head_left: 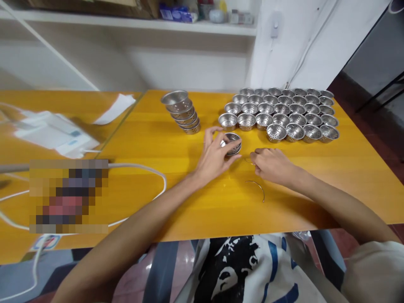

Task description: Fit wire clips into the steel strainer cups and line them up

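My left hand [215, 152] curves its fingers and thumb around a small perforated metal cup [232, 138], which looks like two nested together on the table. Just to the right, my right hand [272, 165] is closed in a pinch on a thin curved wire [249, 161]; most of this wire is hidden by the fingers. Another bent wire [259, 187] lies loose on the table nearer to me. Beyond my hands, rows of perforated metal cups [294, 132] stand upright with their mouths up.
A leaning stack of perforated cups [184, 112] stands behind my left hand. White cables [158, 171], a white power strip [59, 134] and a paper sheet [115, 109] lie on the left. The yellow table [205, 219] meets a wall with a shelf [205, 28].
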